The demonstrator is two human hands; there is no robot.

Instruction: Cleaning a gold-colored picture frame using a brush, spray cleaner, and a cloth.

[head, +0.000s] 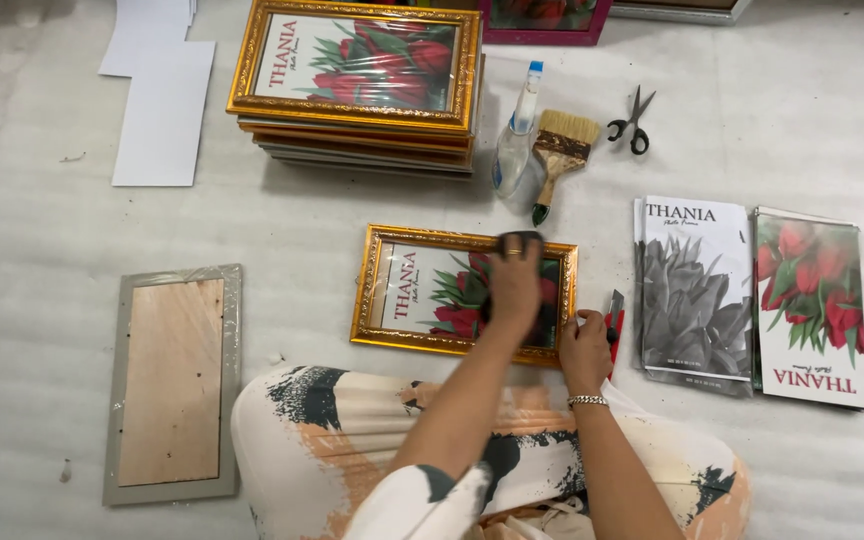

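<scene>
A gold ornate picture frame (402,290) with a red tulip print lies flat on the white padded floor in front of my knees. My left hand (515,290) presses a dark cloth (518,239) onto the glass at the right half of the frame; the cloth shows just beyond my fingers. My right hand (584,348), with a bracelet at the wrist, grips the frame's lower right corner. A red-handled cutter (615,322) lies just right of that hand.
A stack of gold frames (357,90) stands at the back. Beside it lie a spray bottle (514,140), a brush (558,150) and scissors (633,122). Printed sheets, grey (694,290) and red (810,305), lie right. A face-down frame with wooden backing (174,380) lies left, white cards (162,110) beyond.
</scene>
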